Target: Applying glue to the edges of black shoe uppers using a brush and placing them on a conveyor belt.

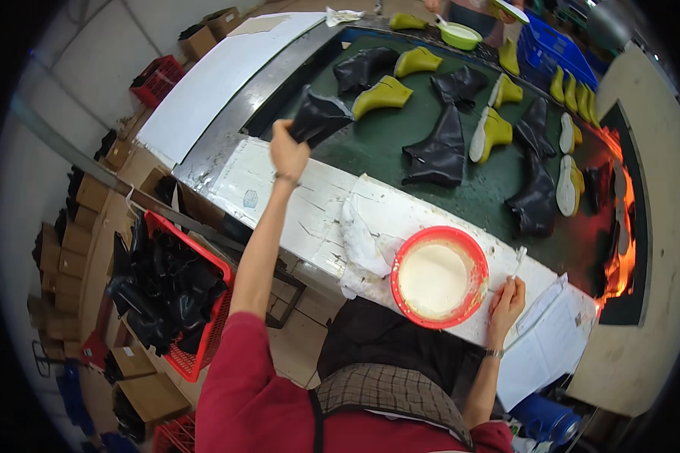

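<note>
My left hand point(289, 155) is closed round a black boot upper point(321, 119), held at the near left edge of the green belt point(370, 147). A small white-headed brush point(520, 258) points up from my right hand point(508, 302), whose fingers are pinched on its handle. Just left of that hand stands a red bowl point(397, 285) with creamy white liquid point(433, 279) inside. A crumpled white cloth point(364, 245) lies against the bowl's left side. Beyond my left hand, a yellow shoe last point(383, 96) rests on the belt.
More black boot uppers point(438, 147) and yellow lasts with pale soles point(493, 136) lie across the belt. An orange-glowing heater opening point(619, 226) is at the right. Papers point(540, 343) hang near my right forearm. A red crate point(196, 362) of black uppers stands left. Another person point(480, 15) works opposite.
</note>
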The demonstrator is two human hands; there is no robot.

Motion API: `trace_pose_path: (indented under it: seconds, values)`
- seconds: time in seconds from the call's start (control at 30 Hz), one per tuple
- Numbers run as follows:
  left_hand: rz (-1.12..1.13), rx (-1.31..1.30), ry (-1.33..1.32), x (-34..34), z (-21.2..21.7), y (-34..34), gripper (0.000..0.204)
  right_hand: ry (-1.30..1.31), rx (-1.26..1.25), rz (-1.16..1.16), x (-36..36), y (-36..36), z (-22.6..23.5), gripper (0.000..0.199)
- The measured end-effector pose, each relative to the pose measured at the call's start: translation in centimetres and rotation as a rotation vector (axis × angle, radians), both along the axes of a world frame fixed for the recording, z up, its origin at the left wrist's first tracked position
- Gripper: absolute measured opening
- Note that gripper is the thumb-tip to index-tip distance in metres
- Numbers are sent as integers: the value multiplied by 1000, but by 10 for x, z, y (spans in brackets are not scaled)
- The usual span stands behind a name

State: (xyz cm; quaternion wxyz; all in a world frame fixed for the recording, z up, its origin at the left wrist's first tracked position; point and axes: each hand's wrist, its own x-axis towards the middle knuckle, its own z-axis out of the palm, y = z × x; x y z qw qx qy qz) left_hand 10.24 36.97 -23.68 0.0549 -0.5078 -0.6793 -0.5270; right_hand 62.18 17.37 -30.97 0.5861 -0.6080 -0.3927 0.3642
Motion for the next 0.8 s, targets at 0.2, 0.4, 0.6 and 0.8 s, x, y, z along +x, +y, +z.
trace_pose_path:
  seconds: [0.2,0.4,0.6,0.8]
  values:
    - [249,-283,280,-32,-63,70,29,-1,5,7,-9,0,-11,19]
    - [-141,-479,190,7,-42,22,64,-29,10,-39,-6,2,-6,22]
    - [301,134,442,-66,98,-226,41,-85,-31,34,-6,0,-3,22]
    - [1366,-305,310,-235,58,-401,70,-83,-2,-37,-1,-2,-2,23]
